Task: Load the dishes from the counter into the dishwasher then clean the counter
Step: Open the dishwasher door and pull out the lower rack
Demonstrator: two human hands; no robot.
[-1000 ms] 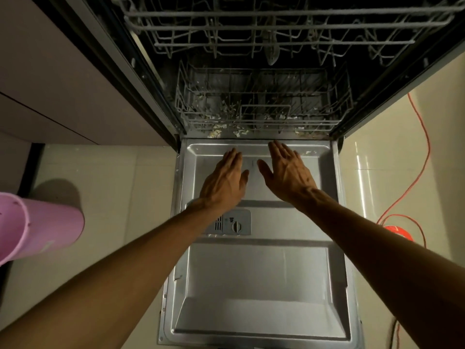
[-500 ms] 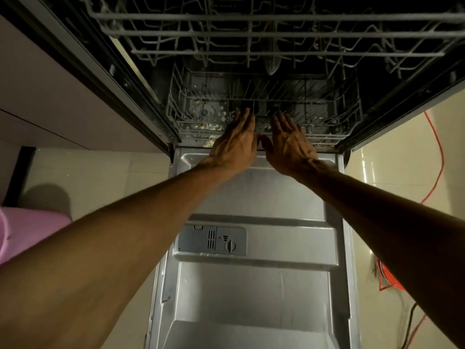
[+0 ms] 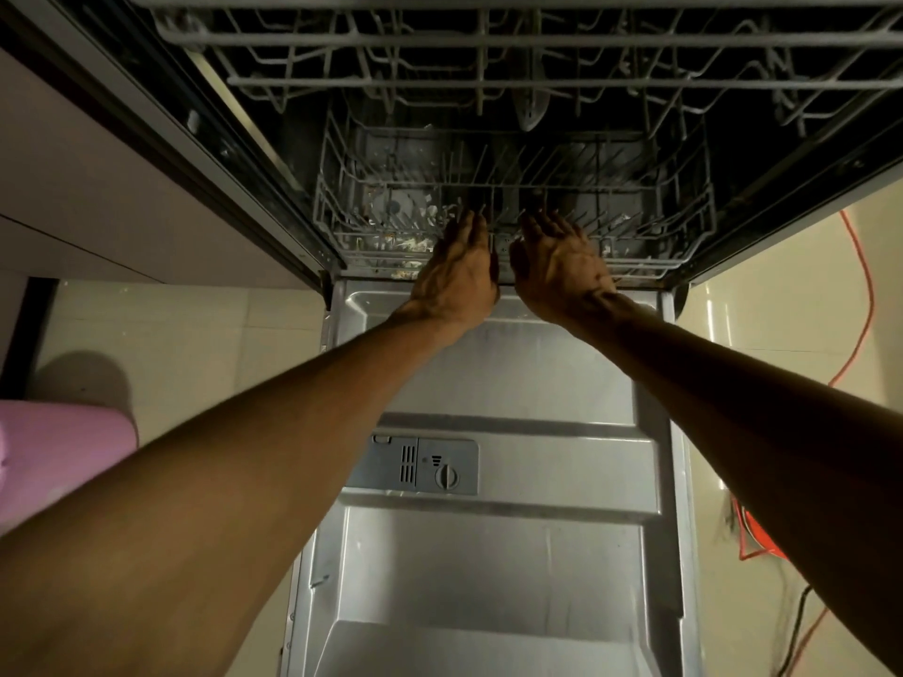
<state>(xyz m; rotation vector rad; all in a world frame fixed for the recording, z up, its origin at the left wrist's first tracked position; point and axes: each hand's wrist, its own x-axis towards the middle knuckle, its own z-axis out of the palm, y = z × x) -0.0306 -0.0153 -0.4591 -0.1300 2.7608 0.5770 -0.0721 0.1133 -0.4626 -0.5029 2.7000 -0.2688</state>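
The dishwasher's lower rack [image 3: 513,222] sits pushed back inside the tub, in the upper middle of the frame, its front rail just above the hinge line of the lowered door [image 3: 493,554]. No dishes show anywhere in the view; the counter is out of sight. The left hand [image 3: 457,276] and the right hand [image 3: 562,268] lie side by side at the middle of that front rail, fingers extended over the wire and into the tines. Whether the fingertips have hooked under the rail cannot be told, as they are dark and partly hidden among the wires.

The step in hand looks to be drawing the rack out onto the door. To do it well, both hands should take the front rail evenly, near its middle, and pull straight toward the person so the rack runs square on its tracks and does not jam. The upper rack [image 3: 488,61] hangs close above, so the knuckles should stay low. Pale food scraps [image 3: 408,244] lie in the rack's left front corner and may scatter if it is jerked.

Against half a second ago, both hands have gone farther in, from the door's inner edge to the rail itself, and the camera has moved closer. A pink bin [image 3: 58,461] stands at the left edge, an orange cable [image 3: 862,295] at the right.
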